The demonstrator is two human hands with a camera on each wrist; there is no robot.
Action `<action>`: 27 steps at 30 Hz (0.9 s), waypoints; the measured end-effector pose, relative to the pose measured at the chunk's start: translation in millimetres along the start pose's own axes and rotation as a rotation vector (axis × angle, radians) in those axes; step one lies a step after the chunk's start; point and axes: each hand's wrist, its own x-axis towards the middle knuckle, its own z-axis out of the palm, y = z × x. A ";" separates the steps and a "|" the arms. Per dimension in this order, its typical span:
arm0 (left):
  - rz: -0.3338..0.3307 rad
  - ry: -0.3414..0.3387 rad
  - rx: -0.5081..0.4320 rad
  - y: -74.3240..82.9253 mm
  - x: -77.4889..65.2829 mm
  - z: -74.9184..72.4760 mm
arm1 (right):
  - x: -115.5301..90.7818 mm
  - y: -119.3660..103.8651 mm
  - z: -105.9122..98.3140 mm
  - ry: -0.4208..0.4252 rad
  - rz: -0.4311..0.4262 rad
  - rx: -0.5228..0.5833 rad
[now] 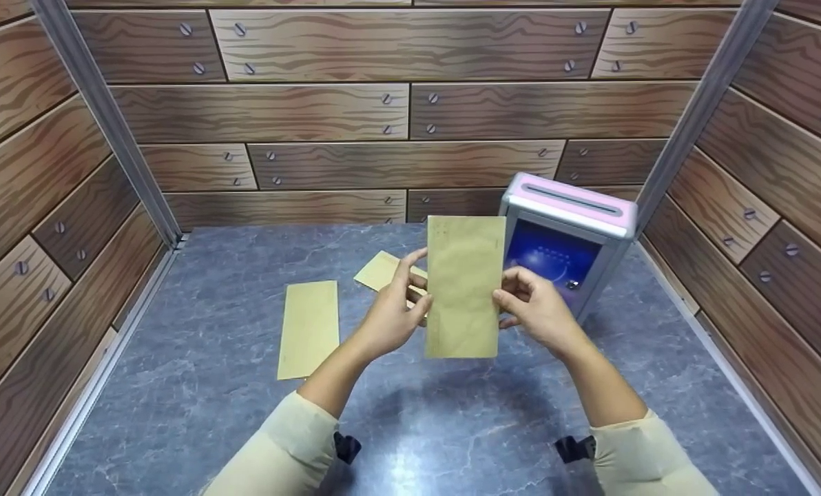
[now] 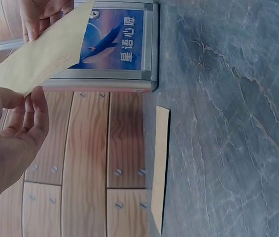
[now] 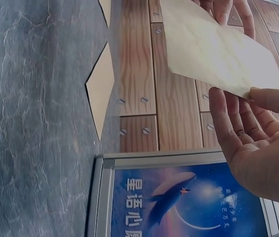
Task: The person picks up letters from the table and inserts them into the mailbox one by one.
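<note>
A tan paper envelope (image 1: pixel 464 289) is held upright above the table, its broad side toward the head camera. My left hand (image 1: pixel 395 310) pinches its left edge between thumb and fingers. At the opposite edge my right hand (image 1: pixel 538 306) pinches it the same way, as the right wrist view also shows with the envelope (image 3: pixel 218 47) stretched between both hands. Behind the right hand stands a box (image 1: pixel 567 238) with a pink slotted top and a blue picture front with a small lock; the envelope overlaps its left side in the head view.
Another tan envelope (image 1: pixel 308 331) lies flat on the table left of my left forearm. Farther back, one more envelope (image 1: pixel 379 270) lies partly hidden behind the left hand. Wood-patterned walls (image 1: pixel 314 114) enclose the grey marbled table (image 1: pixel 224 275) at the back and sides.
</note>
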 end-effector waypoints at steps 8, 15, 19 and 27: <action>0.017 0.016 0.022 5.5 10.1 3.5 | -1.4 -4.8 -11.2 0.031 -0.049 -0.108; 0.037 -0.002 0.063 19.7 27.6 10.4 | -2.0 -15.1 -27.3 0.091 -0.052 -0.072; 0.067 -0.019 0.135 30.7 40.1 13.0 | -0.9 -20.0 -36.4 0.130 -0.054 -0.049; 0.160 -0.032 0.212 51.8 66.7 16.3 | 1.9 -32.0 -57.5 0.198 -0.094 -0.033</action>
